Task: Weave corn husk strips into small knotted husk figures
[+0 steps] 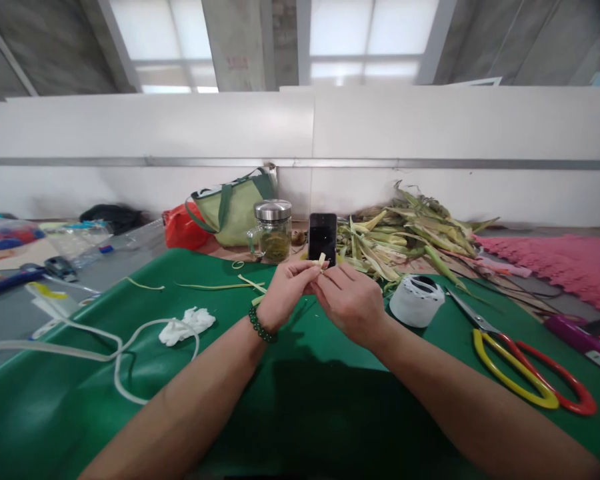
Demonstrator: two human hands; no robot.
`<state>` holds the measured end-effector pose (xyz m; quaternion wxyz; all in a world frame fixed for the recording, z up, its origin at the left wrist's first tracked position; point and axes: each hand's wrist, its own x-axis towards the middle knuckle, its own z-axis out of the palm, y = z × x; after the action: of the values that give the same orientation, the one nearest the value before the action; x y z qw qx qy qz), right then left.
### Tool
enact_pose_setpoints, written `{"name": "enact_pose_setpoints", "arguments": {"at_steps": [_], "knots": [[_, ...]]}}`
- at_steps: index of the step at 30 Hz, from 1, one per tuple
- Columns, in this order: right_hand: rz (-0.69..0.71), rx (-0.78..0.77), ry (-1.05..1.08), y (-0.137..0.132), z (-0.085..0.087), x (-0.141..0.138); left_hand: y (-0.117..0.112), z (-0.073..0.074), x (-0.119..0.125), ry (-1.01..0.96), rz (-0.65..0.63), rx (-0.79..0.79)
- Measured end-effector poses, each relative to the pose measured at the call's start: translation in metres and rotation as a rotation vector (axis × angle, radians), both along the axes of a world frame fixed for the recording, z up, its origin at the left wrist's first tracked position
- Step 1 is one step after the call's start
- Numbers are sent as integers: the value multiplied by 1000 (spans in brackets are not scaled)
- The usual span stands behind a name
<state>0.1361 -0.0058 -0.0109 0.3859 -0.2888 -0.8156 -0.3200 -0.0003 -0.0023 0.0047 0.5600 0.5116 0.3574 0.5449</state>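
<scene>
Over the middle of the green mat, my left hand and my right hand meet at the fingertips. Both pinch a small pale strip of corn husk, whose end sticks up between the thumbs. The rest of it is hidden by my fingers. Just behind my hands a black phone stands upright. Thin husk strips lie to the left of my left hand. Right of my right hand stands a white roll with a dark opening on top.
Scissors with yellow and red handles lie at right. Corn husks are heaped behind, near pink fabric. A glass mug and a green bag stand at the back. Crumpled tissue and a pale tube lie left.
</scene>
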Motion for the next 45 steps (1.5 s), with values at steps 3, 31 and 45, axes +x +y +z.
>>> {"name": "enact_pose_setpoints", "arguments": {"at_steps": [3, 31, 45], "knots": [[149, -221, 200, 2, 5, 4, 1, 0, -1, 83, 2, 48], [202, -387, 559, 15, 15, 17, -4, 3, 5, 205, 70, 140], [89, -86, 89, 12, 11, 13, -3, 1, 5, 9, 7, -2]]}}
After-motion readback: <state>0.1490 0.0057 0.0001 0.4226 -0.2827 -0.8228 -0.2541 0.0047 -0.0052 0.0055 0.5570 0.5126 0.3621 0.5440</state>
